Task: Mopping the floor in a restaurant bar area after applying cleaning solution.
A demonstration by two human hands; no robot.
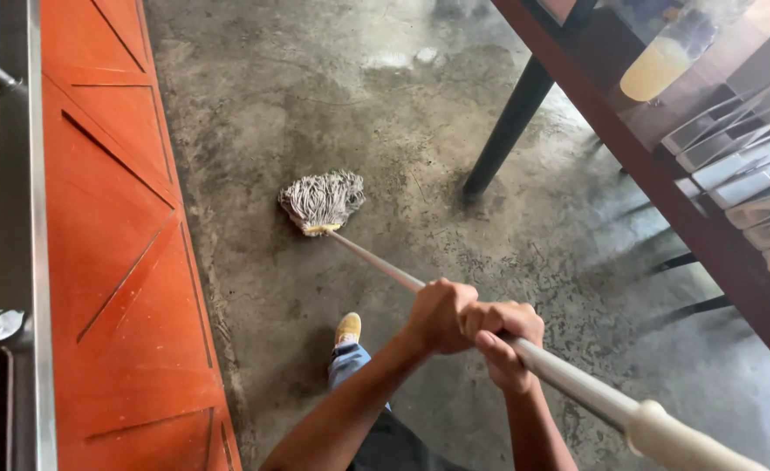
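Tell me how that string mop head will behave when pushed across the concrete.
The mop head looks floppy: its strands splay flat on the floor. It probably drags heavily, as the floor's sheen suggests wetness. The handle, gripped by both hands, seems stiff.

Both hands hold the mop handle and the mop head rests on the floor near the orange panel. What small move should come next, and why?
Probably pull the mop head back toward the shoe. Both the left hand and right hand grip the handle, and the grey floor between looks dull and streaked.
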